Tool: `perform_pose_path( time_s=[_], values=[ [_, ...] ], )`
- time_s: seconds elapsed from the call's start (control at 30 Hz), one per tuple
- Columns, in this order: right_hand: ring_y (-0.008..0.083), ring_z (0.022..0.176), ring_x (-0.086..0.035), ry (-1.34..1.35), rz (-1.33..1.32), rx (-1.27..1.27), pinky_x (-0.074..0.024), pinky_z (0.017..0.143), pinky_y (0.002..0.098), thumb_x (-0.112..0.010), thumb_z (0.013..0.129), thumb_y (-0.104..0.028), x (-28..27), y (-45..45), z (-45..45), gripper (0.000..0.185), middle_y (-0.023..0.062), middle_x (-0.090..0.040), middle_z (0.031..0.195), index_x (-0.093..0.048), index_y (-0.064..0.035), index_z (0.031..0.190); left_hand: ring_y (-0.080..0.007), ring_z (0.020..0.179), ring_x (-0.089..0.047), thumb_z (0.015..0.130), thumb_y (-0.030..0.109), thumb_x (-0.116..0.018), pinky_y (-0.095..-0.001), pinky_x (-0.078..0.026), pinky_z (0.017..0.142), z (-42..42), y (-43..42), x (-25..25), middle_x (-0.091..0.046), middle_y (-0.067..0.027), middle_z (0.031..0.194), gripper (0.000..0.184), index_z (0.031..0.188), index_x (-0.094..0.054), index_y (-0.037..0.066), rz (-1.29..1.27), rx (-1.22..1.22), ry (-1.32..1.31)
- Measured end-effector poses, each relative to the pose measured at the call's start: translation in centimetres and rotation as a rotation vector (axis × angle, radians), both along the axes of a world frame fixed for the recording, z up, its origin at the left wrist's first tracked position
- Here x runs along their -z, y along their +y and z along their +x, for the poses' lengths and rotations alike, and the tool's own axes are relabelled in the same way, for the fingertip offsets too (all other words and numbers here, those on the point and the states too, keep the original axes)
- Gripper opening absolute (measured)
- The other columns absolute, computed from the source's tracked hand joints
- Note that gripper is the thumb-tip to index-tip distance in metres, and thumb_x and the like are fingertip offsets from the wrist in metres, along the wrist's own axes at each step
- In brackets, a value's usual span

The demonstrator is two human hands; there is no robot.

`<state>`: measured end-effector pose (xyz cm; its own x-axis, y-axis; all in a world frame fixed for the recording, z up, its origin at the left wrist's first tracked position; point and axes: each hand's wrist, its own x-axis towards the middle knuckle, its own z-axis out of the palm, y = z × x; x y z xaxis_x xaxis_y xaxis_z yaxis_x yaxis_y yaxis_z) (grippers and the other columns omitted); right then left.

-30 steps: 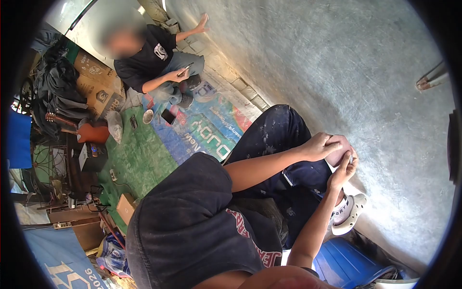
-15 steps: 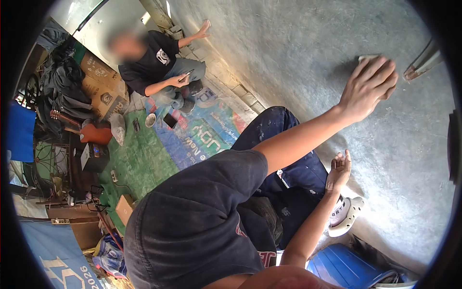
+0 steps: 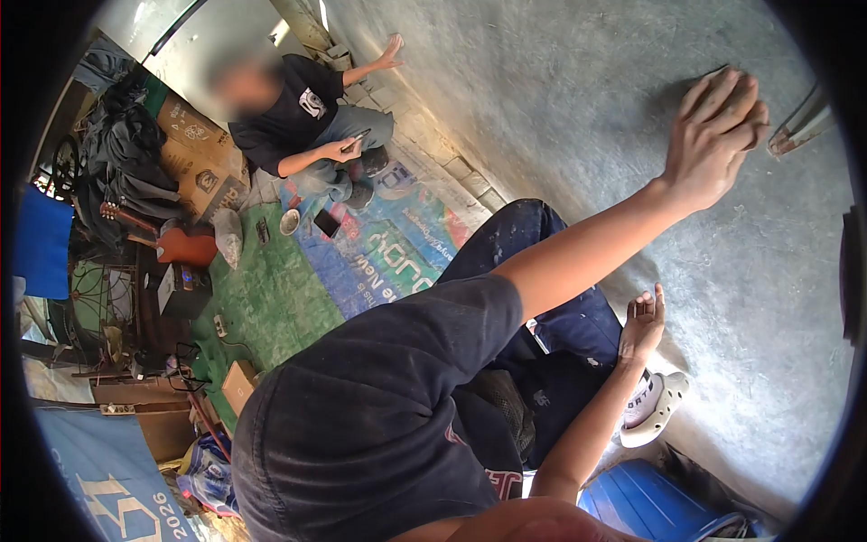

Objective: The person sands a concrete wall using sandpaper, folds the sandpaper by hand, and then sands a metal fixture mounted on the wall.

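Observation:
My left hand [image 3: 713,144] is pressed to the grey wall [image 3: 578,99] at the upper right, its back toward me. Its fingers are spread over a thin flat pad, mostly hidden beneath them, with only a dark edge showing above the fingertips. Lower down, beside my bent knee, my right hand [image 3: 641,327] is raised near the wall with its palm up and fingers loosely curled and apart. It holds nothing.
Another person [image 3: 312,108] sits at the upper left, one hand on the wall, the other holding a dark object. Around the printed mat [image 3: 397,244] are a phone [image 3: 327,223], a cup [image 3: 289,221], a guitar [image 3: 185,246] and cardboard [image 3: 194,154]. A blue container [image 3: 655,501] stands lower right.
My left hand has gone from beside my right hand up to the wall with the pad, then slightly further right. My right hand has let go of the pad and opened.

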<state>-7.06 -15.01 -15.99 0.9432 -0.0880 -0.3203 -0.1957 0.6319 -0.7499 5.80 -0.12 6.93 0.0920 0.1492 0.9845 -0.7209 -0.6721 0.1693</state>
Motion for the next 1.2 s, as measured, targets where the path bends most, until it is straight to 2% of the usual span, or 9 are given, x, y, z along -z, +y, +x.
perform_pose_path(
  time_s=[0.1,0.33,0.53,0.67,0.87,0.93,1.03,1.07,1.2],
  values=[
    [0.0107,0.084,-0.05,0.007,0.015,0.001,-0.0375,0.088,0.0305,-0.048,0.097,-0.027,-0.1,-0.1,0.0,0.039,-0.0008,-0.056,0.087,-0.049,-0.0054,0.13,-0.034,0.133,-0.04,0.085,0.014,-0.06,-0.0497,-0.035,0.106,0.2,-0.5,1.5,-0.052,-0.0124,0.138,0.015,0.095,-0.07,0.008,0.021,-0.099,0.031],
    [0.0118,0.082,-0.048,0.07,0.077,0.038,-0.0398,0.086,0.0302,-0.046,0.097,-0.022,-1.3,0.6,-0.2,0.038,-0.0005,-0.051,0.085,-0.048,-0.0047,0.131,-0.0325,0.135,-0.037,0.085,0.011,-0.06,-0.0513,-0.035,0.108,-3.0,0.6,12.2,-0.049,-0.0109,0.14,0.015,0.096,-0.069,0.006,0.136,-0.054,0.292],
    [0.0121,0.081,-0.047,0.075,0.089,0.044,-0.0402,0.085,0.0296,-0.047,0.097,-0.022,-1.1,0.3,-0.2,0.037,-0.0004,-0.05,0.085,-0.048,-0.0047,0.13,-0.0345,0.133,-0.039,0.084,0.011,-0.06,-0.0522,-0.033,0.108,-0.8,0.0,2.7,-0.05,-0.0133,0.138,0.016,0.096,-0.069,0.006,0.014,-0.045,0.119],
    [0.0121,0.08,-0.047,0.095,0.095,0.062,-0.04,0.085,0.0296,-0.049,0.097,-0.022,-1.1,0.1,0.0,0.037,-0.0004,-0.05,0.085,-0.048,-0.005,0.131,-0.0339,0.135,-0.037,0.084,0.012,-0.061,-0.0527,-0.03,0.108,0.3,-1.2,0.4,-0.046,-0.0126,0.142,0.019,0.1,-0.069,0.008,-0.065,-0.059,0.04],
    [0.0123,0.079,-0.047,0.088,0.109,0.042,-0.0409,0.083,0.0303,-0.049,0.097,-0.022,-1.1,0.1,0.1,0.037,-0.0004,-0.049,0.083,-0.047,-0.0056,0.13,-0.0316,0.137,-0.035,0.085,0.013,-0.06,-0.0499,-0.03,0.109,-3.3,-0.3,11.8,-0.044,-0.0105,0.145,0.028,0.111,-0.068,0.011,0.107,-0.043,0.226],
    [0.0125,0.079,-0.048,0.084,0.111,0.05,-0.0412,0.083,0.0304,-0.05,0.097,-0.022,-1.3,0.1,0.0,0.037,-0.0003,-0.049,0.082,-0.047,-0.0055,0.13,-0.0316,0.135,-0.039,0.086,0.012,-0.058,-0.049,-0.031,0.11,-4.6,0.8,14.6,-0.045,-0.01,0.144,0.027,0.112,-0.068,0.011,0.229,0.004,0.452],
    [0.0129,0.079,-0.048,0.079,0.129,0.044,-0.0415,0.082,0.0305,-0.052,0.096,-0.021,-1.0,0.1,-0.2,0.037,0.0001,-0.049,0.082,-0.047,-0.0053,0.129,-0.033,0.132,-0.042,0.087,0.009,-0.056,-0.0488,-0.033,0.109,-3.3,1.6,10.7,-0.044,-0.0126,0.144,0.024,0.108,-0.068,0.009,0.154,0.008,0.32],
    [0.013,0.079,-0.048,0.063,0.146,0.034,-0.0416,0.082,0.0305,-0.053,0.096,-0.021,-0.8,0.0,-0.1,0.037,0.0003,-0.05,0.081,-0.047,-0.0053,0.128,-0.0372,0.13,-0.044,0.086,0.01,-0.058,-0.0503,-0.034,0.108,-2.6,1.8,7.0,-0.046,-0.0167,0.141,0.02,0.102,-0.068,0.006,0.076,0.113,0.217],
    [0.0134,0.079,-0.049,0.042,0.142,0.021,-0.0417,0.082,0.0308,-0.055,0.095,-0.021,-0.1,-0.7,0.4,0.038,0.0008,-0.05,0.081,-0.046,-0.0056,0.129,-0.0394,0.132,-0.04,0.081,0.01,-0.063,-0.0513,-0.031,0.111,1.7,-0.6,-1.4,-0.049,-0.0198,0.136,0.016,0.094,-0.068,0.002,-0.042,0.055,-0.02]
  ],
)
